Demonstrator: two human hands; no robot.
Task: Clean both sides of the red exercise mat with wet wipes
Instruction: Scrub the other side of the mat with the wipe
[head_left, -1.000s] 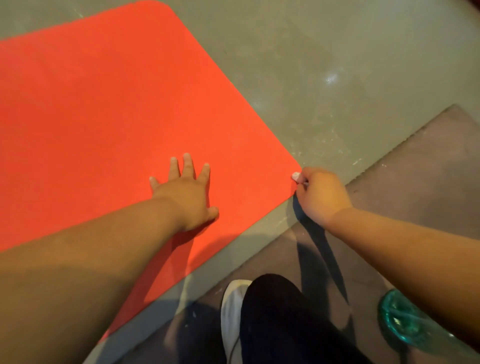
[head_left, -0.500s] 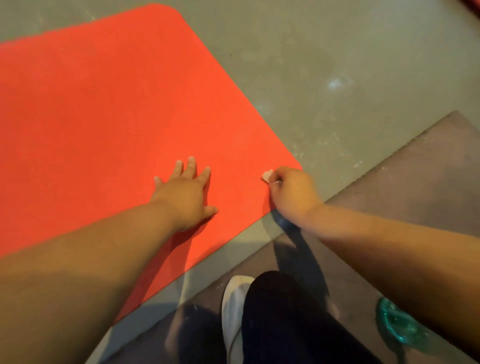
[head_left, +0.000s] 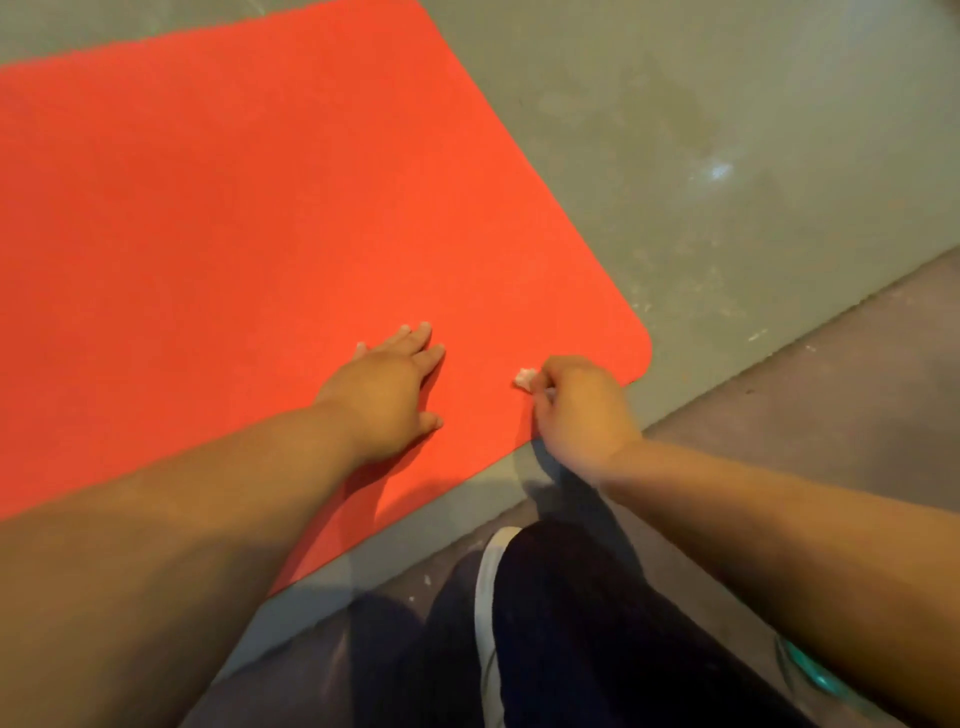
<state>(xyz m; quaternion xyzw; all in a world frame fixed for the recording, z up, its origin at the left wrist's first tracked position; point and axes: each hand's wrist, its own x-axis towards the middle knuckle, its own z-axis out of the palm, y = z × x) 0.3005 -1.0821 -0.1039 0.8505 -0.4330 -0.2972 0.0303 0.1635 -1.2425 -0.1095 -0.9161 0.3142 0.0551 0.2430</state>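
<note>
The red exercise mat (head_left: 249, 208) lies flat on the grey floor, its rounded near-right corner in the middle of the view. My left hand (head_left: 387, 387) presses flat on the mat with straight fingers, near its front edge. My right hand (head_left: 579, 413) is curled round a small crumpled white wet wipe (head_left: 524, 378) and holds it against the mat just left of the corner. Only a bit of the wipe shows past the fingers.
A brown-grey mat (head_left: 831, 389) covers the floor at the right and under me. My dark trouser leg and white shoe (head_left: 488, 587) are at the bottom centre. A teal transparent object (head_left: 810, 670) sits at the lower right, half hidden by my right forearm.
My right hand has slid the wipe leftward from the mat's corner onto the mat, toward my left hand. My left hand has stayed pressed in place.
</note>
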